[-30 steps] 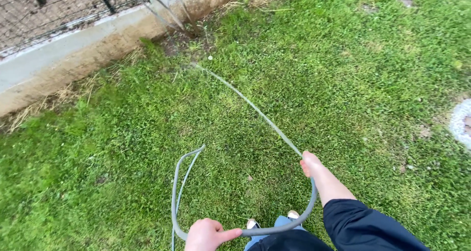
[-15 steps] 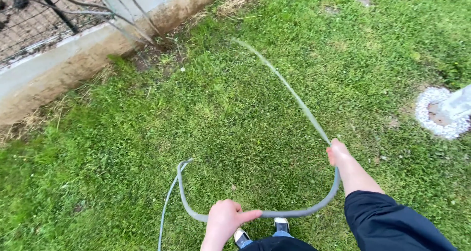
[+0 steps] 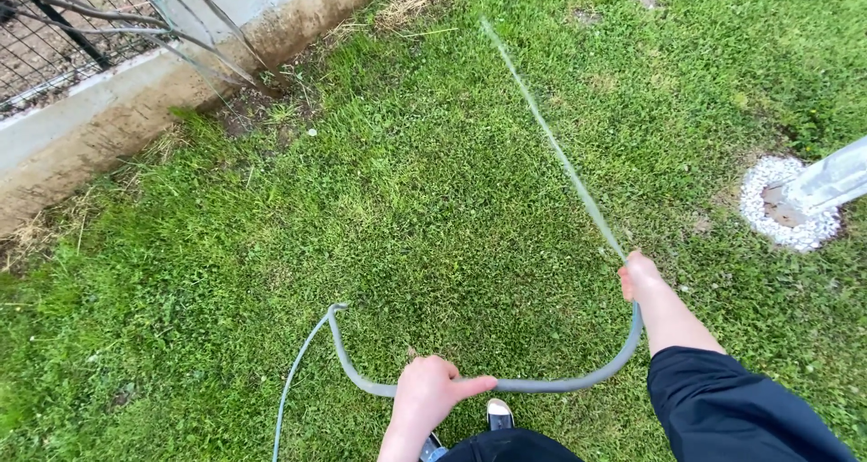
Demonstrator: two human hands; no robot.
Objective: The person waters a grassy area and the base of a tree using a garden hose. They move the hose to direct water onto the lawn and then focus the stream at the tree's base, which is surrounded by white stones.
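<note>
A grey garden hose (image 3: 578,379) curves across the bottom of the view, from the grass at the left to my right hand. My right hand (image 3: 638,275) is closed round the hose's end, and a thin water jet (image 3: 549,139) shoots from it up across the lawn toward the far edge. My left hand (image 3: 431,391) grips the hose further back, thumb pointing right along it. A dark sleeve (image 3: 731,410) covers my right forearm. My shoe (image 3: 498,414) shows just below the hose.
A low concrete wall (image 3: 99,123) with wire fencing (image 3: 63,28) and bare branches runs along the upper left. At the right, a ring of white pebbles (image 3: 768,223) surrounds the base of a pale post (image 3: 835,177). Grass lies all around.
The view has swung rightward, bringing the pebble ring and post into sight. The water jet now points further right along the lawn. Both hands keep their hold on the hose.
</note>
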